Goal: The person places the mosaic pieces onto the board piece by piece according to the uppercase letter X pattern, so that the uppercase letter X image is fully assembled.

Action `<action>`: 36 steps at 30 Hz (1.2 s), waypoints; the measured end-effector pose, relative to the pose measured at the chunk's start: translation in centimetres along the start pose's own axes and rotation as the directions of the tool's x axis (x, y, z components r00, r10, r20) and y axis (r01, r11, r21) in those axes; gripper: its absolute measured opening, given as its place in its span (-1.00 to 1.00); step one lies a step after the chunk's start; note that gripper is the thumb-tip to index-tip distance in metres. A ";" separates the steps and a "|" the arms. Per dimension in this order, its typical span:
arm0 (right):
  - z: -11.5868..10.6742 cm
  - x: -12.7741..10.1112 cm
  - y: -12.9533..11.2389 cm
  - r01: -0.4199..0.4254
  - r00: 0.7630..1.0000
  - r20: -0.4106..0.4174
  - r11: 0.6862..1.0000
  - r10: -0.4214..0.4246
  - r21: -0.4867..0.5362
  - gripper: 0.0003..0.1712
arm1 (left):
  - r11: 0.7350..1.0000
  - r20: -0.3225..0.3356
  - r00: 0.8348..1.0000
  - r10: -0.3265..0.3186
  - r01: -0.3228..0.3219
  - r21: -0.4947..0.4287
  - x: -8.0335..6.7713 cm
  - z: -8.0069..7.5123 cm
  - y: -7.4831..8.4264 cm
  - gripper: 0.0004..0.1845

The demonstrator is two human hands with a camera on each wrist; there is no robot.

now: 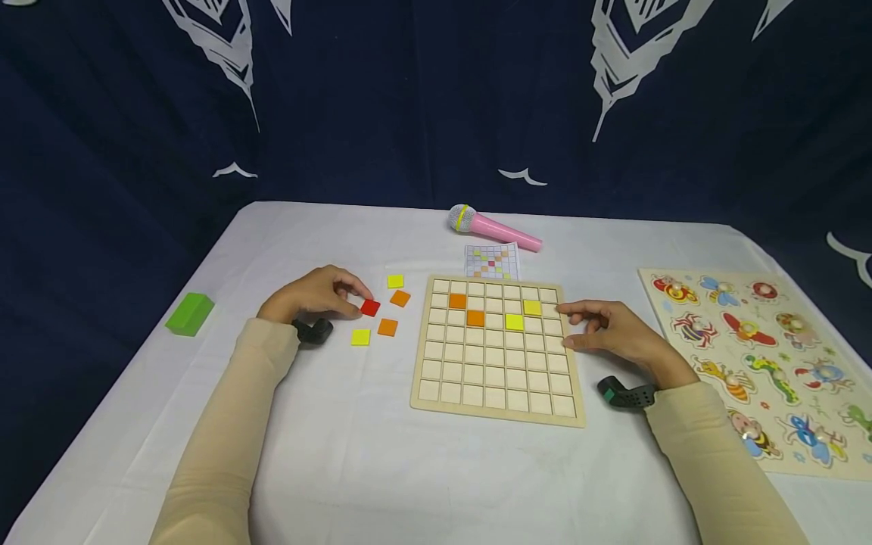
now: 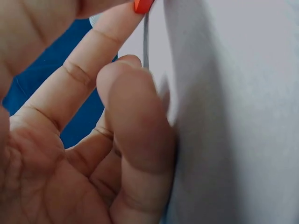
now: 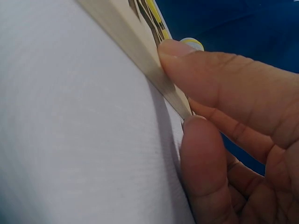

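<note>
red tile (image 1: pixel 370 307) | small flat square | left hand (image 1: pixel 315 294) grip pinching it

Square wooden grid board (image 1: pixel 497 378) centre; loose flat square tiles (image 1: pixel 387 327) left; pink toy microphone (image 1: pixel 496 228) behind; insect peg puzzle (image 1: pixel 763 356) right.

This looks like a staged recording corner set up for play, not a lived-in room. A dark blue curtain (image 1: pixel 422 98) with white printed shapes closes off the whole background. The counter (image 1: pixel 354 469) is draped in a plain white cloth. On it lie only toys: a wooden grid board (image 1: pixel 496 412), loose coloured tiles (image 1: pixel 387 327), a pattern card (image 1: pixel 492 261), a pink toy microphone (image 1: pixel 493 227), a green block (image 1: pixel 189 313) and an insect puzzle (image 1: pixel 770 356).
</note>
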State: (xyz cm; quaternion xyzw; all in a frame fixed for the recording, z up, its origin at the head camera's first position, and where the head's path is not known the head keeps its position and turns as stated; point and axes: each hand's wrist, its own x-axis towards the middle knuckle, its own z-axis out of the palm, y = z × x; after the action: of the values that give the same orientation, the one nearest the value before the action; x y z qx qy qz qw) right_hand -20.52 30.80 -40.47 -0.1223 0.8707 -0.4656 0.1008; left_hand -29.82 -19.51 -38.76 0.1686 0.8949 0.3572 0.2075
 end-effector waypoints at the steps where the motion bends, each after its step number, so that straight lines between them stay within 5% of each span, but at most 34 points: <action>1: 0.0 0.0 0.0 -0.002 1.000 0.001 1.000 0.002 -0.002 -0.29 | 1.000 -0.003 1.000 0.000 0.000 -0.001 0.0 0.0 0.0 -0.62; 12: 0.0 0.0 -0.3 -0.020 1.000 0.014 1.000 0.020 -0.008 -0.29 | 0.992 -0.024 0.997 0.068 -0.070 -0.105 0.3 -0.2 -0.5 -0.62; 25: 0.1 0.0 -0.3 -0.032 0.999 0.011 0.999 0.032 0.001 -0.28 | 0.980 -0.101 0.984 0.144 -0.156 -0.124 0.1 0.4 2.2 -0.67; 36: 0.1 0.3 -0.1 -0.034 0.999 0.007 0.999 0.034 -0.011 -0.28 | 0.967 -0.074 0.969 0.234 -0.240 -0.083 0.1 2.0 4.7 -0.70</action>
State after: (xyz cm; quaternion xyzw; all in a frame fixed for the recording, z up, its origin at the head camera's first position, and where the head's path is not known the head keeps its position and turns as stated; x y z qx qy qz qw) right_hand -20.71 30.55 -40.47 -0.1097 0.8748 -0.4587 0.1114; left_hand -28.22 -15.05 -36.80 0.2535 0.8572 0.4251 0.1423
